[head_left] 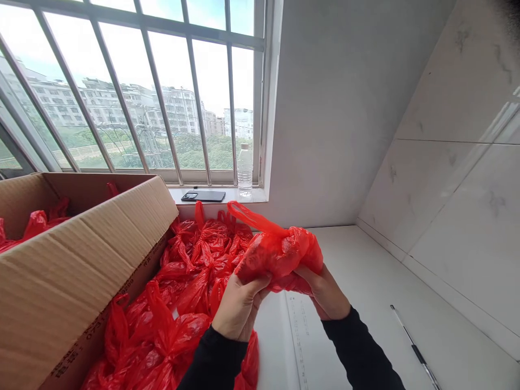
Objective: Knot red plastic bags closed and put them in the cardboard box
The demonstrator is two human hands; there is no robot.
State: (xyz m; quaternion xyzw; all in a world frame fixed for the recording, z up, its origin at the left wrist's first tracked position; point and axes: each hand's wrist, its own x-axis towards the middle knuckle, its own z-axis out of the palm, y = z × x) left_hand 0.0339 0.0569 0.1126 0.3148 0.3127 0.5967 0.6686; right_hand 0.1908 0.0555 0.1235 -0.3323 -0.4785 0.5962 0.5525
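**Both hands on one filled red bag, held up over the table**

Left hand [239, 306] grips the red plastic bag [280, 252] from below-left, fingers curled into its underside, thumb up against the bulge. Right hand [325, 292] closed on the bag's lower right, fingers tucked under the crumpled plastic. Both sleeves black.

Bag is lifted clear of the white table [365, 281], roughly centre of view, in front of the pile. It looks stuffed; contents not readable through the plastic. One handle loop [247, 216] sticks out up-left, loose.

Around it:
- pile of tied red bags [195, 271] on the table, left of and behind the hands, running down to the near edge
- open cardboard box [81, 260] far left, touching the pile, more red bags inside
- printed paper sheet [309, 336] flat on the table under the hands
- pen [414, 346] lying to the right, well apart from the hands
- windowsill: dark phone [203, 195] lying flat, clear water bottle [245, 170] upright just beside it, barred window behind
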